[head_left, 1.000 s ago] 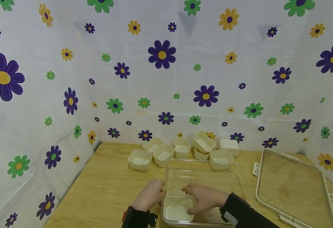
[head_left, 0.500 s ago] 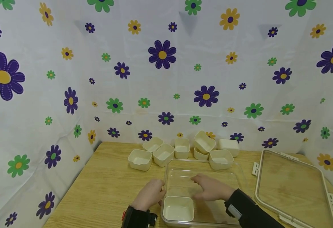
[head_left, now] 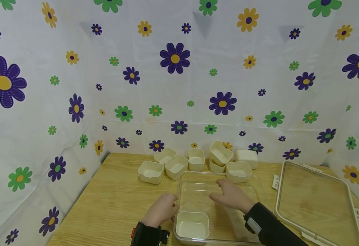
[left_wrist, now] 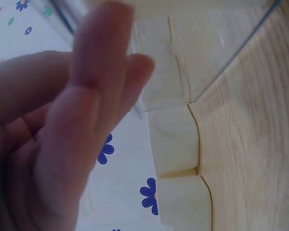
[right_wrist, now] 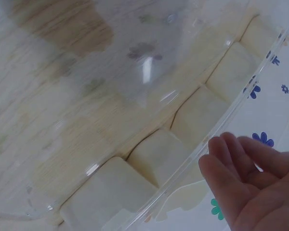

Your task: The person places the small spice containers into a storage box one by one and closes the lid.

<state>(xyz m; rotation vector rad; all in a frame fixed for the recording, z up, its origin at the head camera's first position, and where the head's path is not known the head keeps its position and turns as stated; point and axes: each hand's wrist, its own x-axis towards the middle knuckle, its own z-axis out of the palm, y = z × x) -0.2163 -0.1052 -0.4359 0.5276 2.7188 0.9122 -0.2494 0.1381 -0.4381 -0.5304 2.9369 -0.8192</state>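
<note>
The clear box (head_left: 195, 196) sits low in the head view, its front wall running near the bottom of the frame. In its near left corner the cream container (head_left: 192, 225) stands mouth up, close along the left wall; whether it touches that wall cannot be told. Right of it and behind it, the box floor offers wide room.

The left hand (head_left: 161, 210) is at the left wall's outer side, its fingers bent beside the rim; whether they actually pinch the plastic cannot be told from either view. Left of that hand, a broad run of tabletop (head_left: 105, 198) reaches to the slanting left edge.

The right hand (head_left: 233, 195) is over the box toward its far side, fingers loosely bent, thumb apart from them, holding nothing. There is space under it down to the floor of the box.

To the right, the lid (head_left: 316, 198) lies flat, with a narrow strip of wood between its frame and the box.

Beyond the far rim stands a row of cream containers (head_left: 176, 167), packed so tightly that little gap shows between them. One tilts on top of another, and toward the right one lies with its base up. Just behind them the flowered cloth (head_left: 191, 85) rises along the back edge of the table.
</note>
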